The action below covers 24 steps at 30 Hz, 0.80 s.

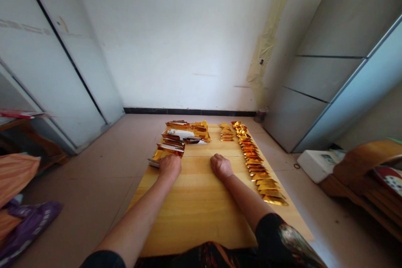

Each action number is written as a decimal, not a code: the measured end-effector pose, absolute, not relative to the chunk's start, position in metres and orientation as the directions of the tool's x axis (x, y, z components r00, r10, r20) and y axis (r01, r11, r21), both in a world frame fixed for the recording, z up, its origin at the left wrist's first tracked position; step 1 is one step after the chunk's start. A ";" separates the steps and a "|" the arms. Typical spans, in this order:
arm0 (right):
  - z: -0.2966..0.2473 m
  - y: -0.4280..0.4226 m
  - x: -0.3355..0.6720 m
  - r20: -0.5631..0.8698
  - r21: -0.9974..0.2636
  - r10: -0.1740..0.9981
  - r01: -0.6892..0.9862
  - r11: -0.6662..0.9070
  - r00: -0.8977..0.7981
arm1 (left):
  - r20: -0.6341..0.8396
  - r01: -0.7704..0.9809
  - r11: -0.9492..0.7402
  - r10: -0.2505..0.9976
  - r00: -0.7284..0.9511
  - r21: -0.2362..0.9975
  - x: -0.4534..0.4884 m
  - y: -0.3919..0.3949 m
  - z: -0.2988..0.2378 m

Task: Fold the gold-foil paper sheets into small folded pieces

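Observation:
A wooden board (201, 201) lies on the floor in front of me. My left hand (170, 166) rests at its left side, fingers curled down onto the nearest of the flat gold foil sheets (166, 152). More gold sheets are piled behind (188, 131). My right hand (220, 166) lies on the bare wood in a loose fist, with nothing visible in it. A long row of folded gold paper pieces (255, 163) runs down the board's right edge. A short stack of folded pieces (226, 132) sits at the far end.
Tiled floor surrounds the board. A white wall stands ahead, grey panels at left, a grey refrigerator (333, 71) at right. A white scale (317, 164) and a wooden chair (367, 176) are at right. Purple and orange bags (28, 222) lie at left.

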State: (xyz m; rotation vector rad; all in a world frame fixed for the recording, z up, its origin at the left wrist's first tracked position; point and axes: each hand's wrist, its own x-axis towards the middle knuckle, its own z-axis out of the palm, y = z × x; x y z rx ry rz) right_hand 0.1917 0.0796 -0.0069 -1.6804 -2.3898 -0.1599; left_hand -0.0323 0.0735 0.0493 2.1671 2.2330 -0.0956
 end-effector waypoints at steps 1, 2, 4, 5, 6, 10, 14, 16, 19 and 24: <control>-0.006 0.079 0.192 0.233 -0.036 0.917 0.940 0.340 -0.323 | -0.069 0.999 0.027 0.997 -0.030 -0.042 -0.032 0.073 0.052; -0.006 0.079 0.191 0.230 -0.037 0.919 0.941 0.337 -0.320 | -0.069 0.998 0.026 0.997 -0.031 -0.064 -0.031 0.073 0.054; -0.005 0.079 0.191 0.226 -0.041 0.920 0.941 0.336 -0.319 | -0.072 0.995 0.028 0.997 -0.035 -0.091 -0.031 0.073 0.057; -0.005 0.079 0.191 0.226 -0.042 0.921 0.941 0.335 -0.318 | -0.071 0.995 0.025 0.997 -0.032 -0.093 -0.031 0.073 0.058; -0.005 0.079 0.191 0.226 -0.042 0.921 0.941 0.336 -0.319 | -0.062 0.996 0.020 0.998 -0.026 -0.093 -0.032 0.073 0.058; -0.007 0.080 0.192 0.224 -0.036 0.918 0.939 0.342 -0.326 | 0.008 0.996 0.008 1.000 -0.008 -0.093 -0.035 0.073 0.055; -0.008 0.080 0.192 0.231 -0.027 0.916 0.939 0.343 -0.328 | 0.079 0.997 0.008 0.997 -0.002 -0.082 -0.038 0.073 0.054; -0.007 0.080 0.192 0.228 -0.025 0.916 0.938 0.344 -0.330 | 0.111 0.998 0.021 0.994 -0.014 -0.060 -0.039 0.073 0.055; -0.005 0.079 0.191 0.215 -0.029 0.921 0.941 0.338 -0.324 | 0.151 0.998 0.058 0.987 -0.054 -0.018 -0.041 0.072 0.059; -0.003 0.078 0.190 0.206 -0.039 0.924 0.941 0.335 -0.321 | 0.229 0.996 0.093 0.969 -0.094 0.017 -0.044 0.067 0.069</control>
